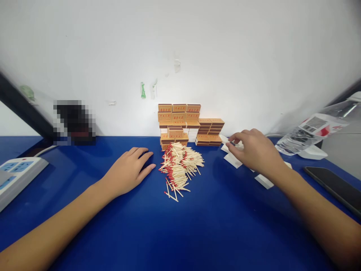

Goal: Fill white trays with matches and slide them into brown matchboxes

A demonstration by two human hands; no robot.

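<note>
A heap of red-tipped matches (180,165) lies in the middle of the blue table (197,229). My left hand (129,169) rests flat on the table just left of the heap, fingers stretched out, holding nothing. My right hand (254,150) is to the right of the heap, its fingers pinched over small white trays (232,160) lying on the table; the fingertips touch one of them. Stacks of orange matchboxes (180,116) stand against the wall behind the heap.
A white power strip (17,175) sits at the left edge. A dark phone (335,188) lies at the right, a clear plastic bottle (307,137) behind it. More brown box sleeves (210,133) are stacked by the wall. Another white tray (263,181) lies under my right wrist.
</note>
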